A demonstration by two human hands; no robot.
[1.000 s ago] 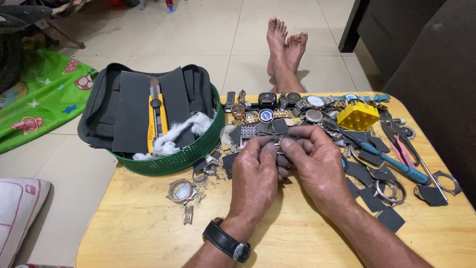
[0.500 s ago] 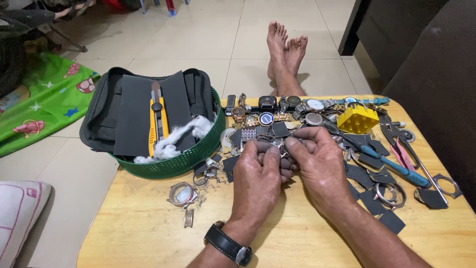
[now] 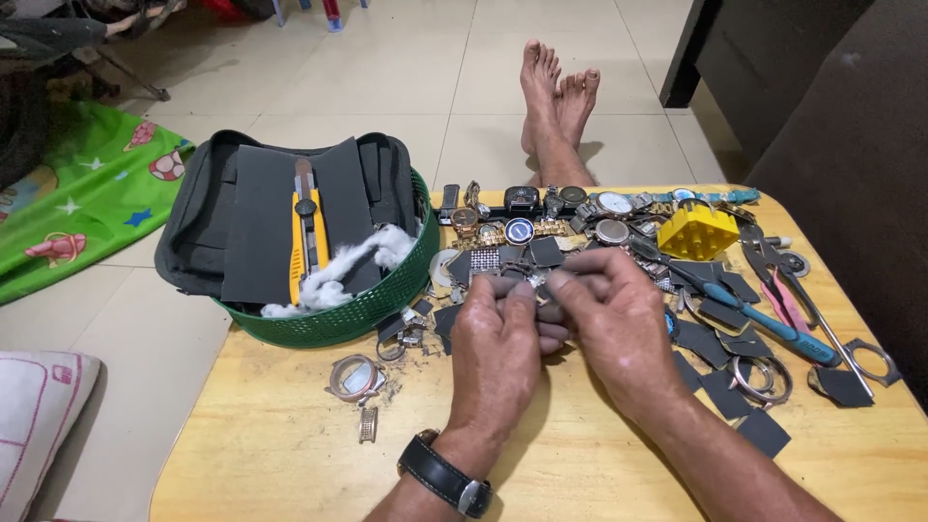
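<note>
Both hands meet over the middle of the wooden table. My left hand, with a black wristwatch on its wrist, pinches a small grey watch part with its fingertips. My right hand grips the same small piece from the right, fingers curled on it. The fingers hide most of the piece, so its exact shape is unclear. Small dark sandpaper squares and metal watch bits lie around and under the hands.
A green basket at the left holds dark sandpaper sheets, a yellow utility knife and cotton wool. Watches line the far edge. A yellow block, a blue-handled tool and pliers lie to the right. A loose watch case sits nearer.
The two hands stay together on the small piece, and only the fingertips shift slightly on it. Nothing else on the table has moved.
</note>
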